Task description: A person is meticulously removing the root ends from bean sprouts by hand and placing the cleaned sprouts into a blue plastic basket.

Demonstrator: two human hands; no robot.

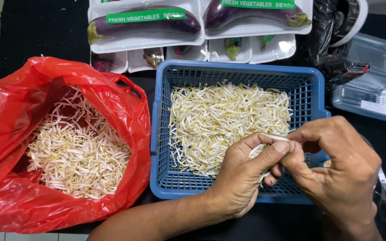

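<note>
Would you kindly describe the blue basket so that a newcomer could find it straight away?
On the black table, look between the red plastic bag of bean sprouts and the clear lidded containers. The blue basket sits there, just below the trays of wrapped eggplants. It alone is rigid, rectangular and lattice-walled, with sprouts spread inside.

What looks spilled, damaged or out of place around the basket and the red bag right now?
Nothing stands out. The bean sprouts lie inside the blue basket and the red bag, with none visibly spilled on the dark table. The wrapped eggplant trays look intact. Both the left hand and right hand pinch a sprout over the basket.
</note>
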